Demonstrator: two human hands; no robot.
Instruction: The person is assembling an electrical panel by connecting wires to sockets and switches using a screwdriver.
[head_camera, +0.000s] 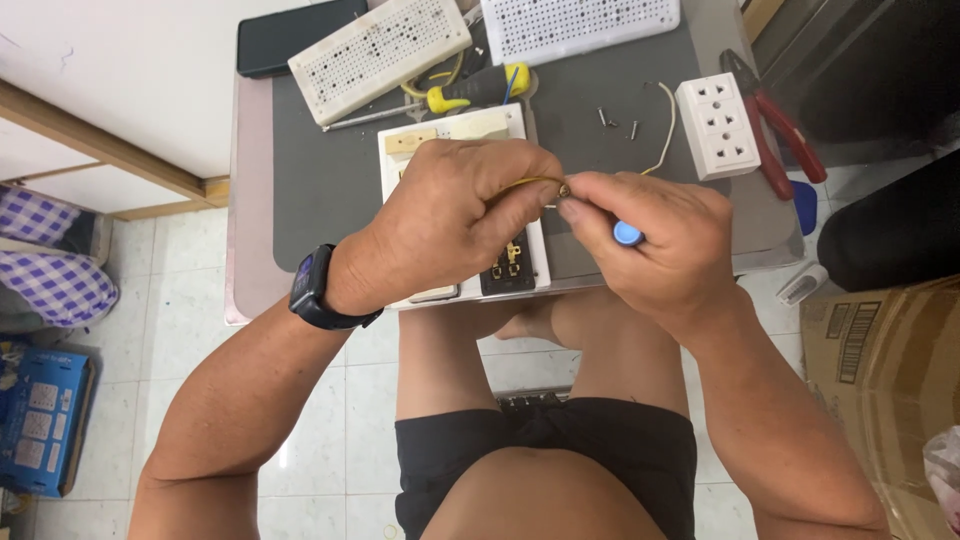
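Your knees and dark shorts (545, 440) sat nearest the lens, the bench (320, 170) beyond them. Your left hand (455, 215) had its fingers pinched shut on a thin yellow wire (525, 183), most of it hidden in the fist. Your right hand (655, 240) was curled closed around a blue-capped tool (627, 234); only the cap showed, shaft hidden. Fingertips of both hands met at a small metal piece (565, 189), too small to identify. Below lay a white socket panel (470, 135), largely covered by your hands. Red pliers (780, 130) were cut off at the bench's edge.
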